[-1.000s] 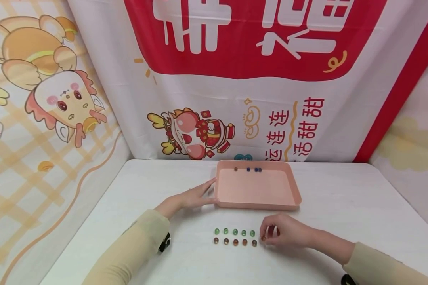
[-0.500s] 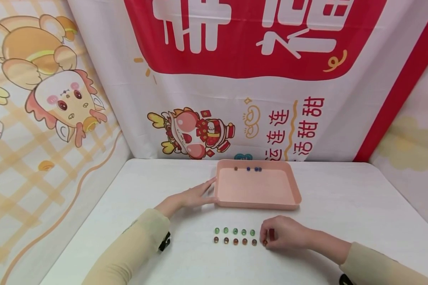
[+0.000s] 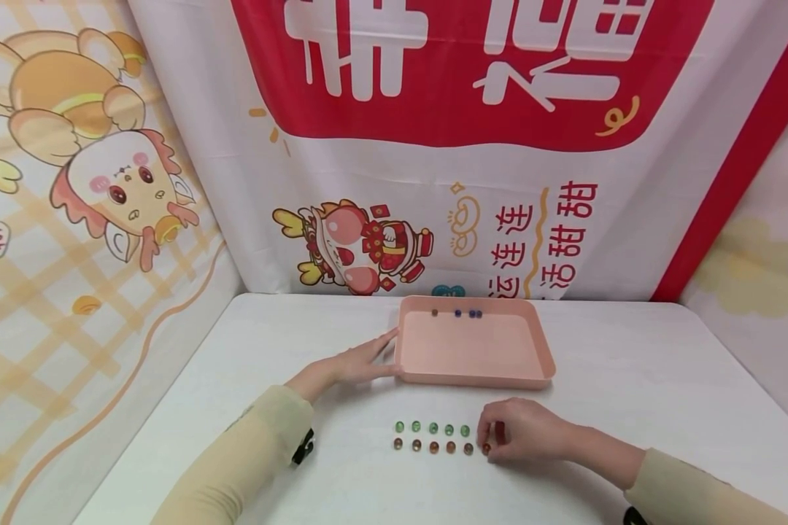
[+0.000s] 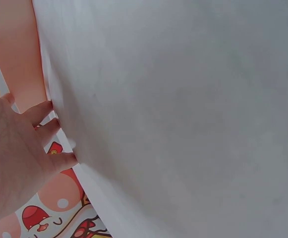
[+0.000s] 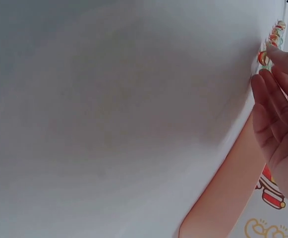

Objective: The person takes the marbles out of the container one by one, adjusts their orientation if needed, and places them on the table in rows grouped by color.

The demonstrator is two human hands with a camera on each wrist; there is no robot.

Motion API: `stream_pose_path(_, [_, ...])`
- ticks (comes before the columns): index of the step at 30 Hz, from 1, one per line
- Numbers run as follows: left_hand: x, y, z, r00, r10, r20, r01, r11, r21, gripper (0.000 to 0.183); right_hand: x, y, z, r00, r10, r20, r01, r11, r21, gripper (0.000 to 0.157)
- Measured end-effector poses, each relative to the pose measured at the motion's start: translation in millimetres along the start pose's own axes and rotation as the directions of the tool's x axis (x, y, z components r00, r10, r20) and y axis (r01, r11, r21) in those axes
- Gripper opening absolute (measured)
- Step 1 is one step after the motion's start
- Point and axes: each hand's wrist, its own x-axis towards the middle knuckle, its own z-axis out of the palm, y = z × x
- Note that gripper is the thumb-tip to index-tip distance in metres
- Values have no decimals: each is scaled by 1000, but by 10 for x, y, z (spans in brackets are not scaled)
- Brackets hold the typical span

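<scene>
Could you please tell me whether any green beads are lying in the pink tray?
No, the pink tray shows one brown bead and three blue beads, while the green beads lie on the white table.

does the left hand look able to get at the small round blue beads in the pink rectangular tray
Likely yes: the left hand is at the side of the open-topped pink rectangular tray, and nothing covers the blue beads.
</scene>
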Motion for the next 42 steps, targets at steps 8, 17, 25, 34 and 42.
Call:
stream_pose_path(8, [-14,6,-7,1000,-6,-6,6,1000,8,87,40,-64,-156,989,-75,-129,72,997,-27,10])
stream_pose_path(17, [-23,16,-19,1000,5,0,-5,1000,13,89,189,-155,-418,963,-145,-228,132,989,-69,9])
stream_pose_path(25, [-20,4,-13,1000,8,1,-8,1000,8,89,402,-126,-646,913,-222,-342,177,971,-158,8])
stream_pose_path(34, [-39,25,-15,1000,2,-2,-2,1000,3,89,687,-6,-815,908,-157,-387,103,982,-157,8])
stream_pose_path(42, [-38,40,-14,1000,-3,1,3,1000,2,90,927,148,-911,927,-30,-375,3,997,-74,9])
